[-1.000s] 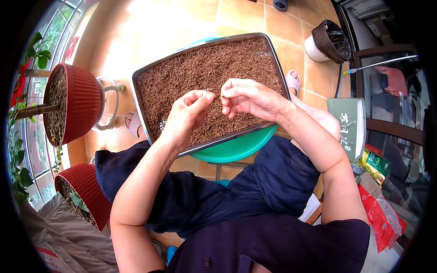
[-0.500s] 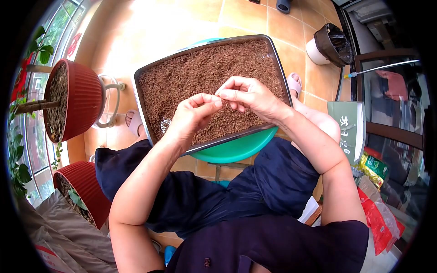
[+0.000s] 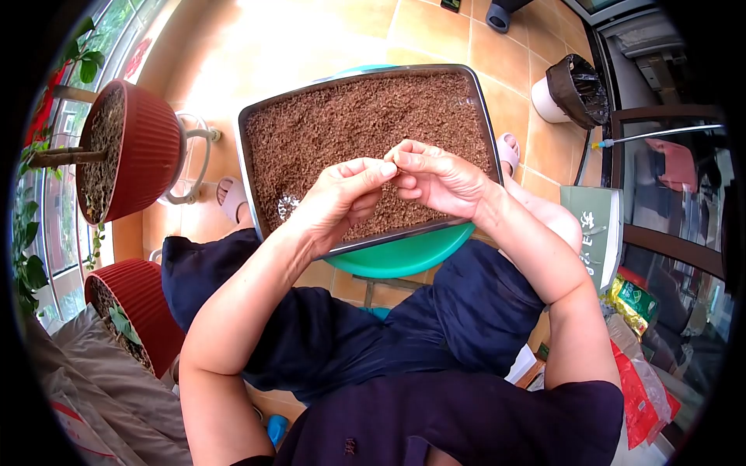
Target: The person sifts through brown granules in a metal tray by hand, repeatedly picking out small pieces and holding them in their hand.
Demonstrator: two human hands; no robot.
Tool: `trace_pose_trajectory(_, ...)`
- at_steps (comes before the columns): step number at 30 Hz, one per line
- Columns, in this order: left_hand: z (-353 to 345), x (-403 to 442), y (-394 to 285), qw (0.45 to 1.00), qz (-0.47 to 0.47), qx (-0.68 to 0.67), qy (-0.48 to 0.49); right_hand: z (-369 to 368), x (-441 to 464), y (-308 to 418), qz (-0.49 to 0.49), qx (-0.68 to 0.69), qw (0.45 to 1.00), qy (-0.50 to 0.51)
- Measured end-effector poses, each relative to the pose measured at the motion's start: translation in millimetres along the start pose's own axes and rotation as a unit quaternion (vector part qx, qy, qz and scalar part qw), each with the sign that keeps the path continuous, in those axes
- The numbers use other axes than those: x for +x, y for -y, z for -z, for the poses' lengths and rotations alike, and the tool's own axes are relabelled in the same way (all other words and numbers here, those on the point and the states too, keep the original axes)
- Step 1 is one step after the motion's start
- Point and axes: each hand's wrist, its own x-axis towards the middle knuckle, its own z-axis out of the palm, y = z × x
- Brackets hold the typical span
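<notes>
A dark rectangular tray (image 3: 243,147) full of loose brown, crumbly material (image 3: 334,116) rests on a round green basin (image 3: 404,259). Over the tray's near half, my left hand (image 3: 348,194) is closed in a pinch, thumb against forefinger. My right hand (image 3: 441,177) pinches too, and its fingertips meet those of the left. Whatever lies between the fingertips is too small to make out. A small whitish patch (image 3: 287,206) shows in the tray's near left part.
Two red ribbed plant pots (image 3: 148,151) stand at the left. A lined bin (image 3: 550,102) is at the upper right, with a green book or bag (image 3: 592,225) and red packaging (image 3: 639,396) below it. At the top is another person's dark shoe (image 3: 498,17).
The hands, apart one second ago, have come together at the fingertips. The whole view has shifted slightly, so the tray appears lower and further right.
</notes>
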Motion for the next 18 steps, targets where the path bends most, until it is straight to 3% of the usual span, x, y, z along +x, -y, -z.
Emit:
trace_pose_trajectory(5,2,1,2,0.999,0.003,-0.028,0.032,-4,-1,-1,0.007,-0.026,0.999,0.017)
trace_pose_trajectory(14,5,1,3,0.998,-0.017,-0.053,0.011,-10,-4,4,0.035,-0.068,0.996,-0.043)
trace_pose_trajectory(18,2,2,3,0.999,-0.014,-0.009,-0.052,-3,-1,3,0.054,-0.085,0.994,-0.051)
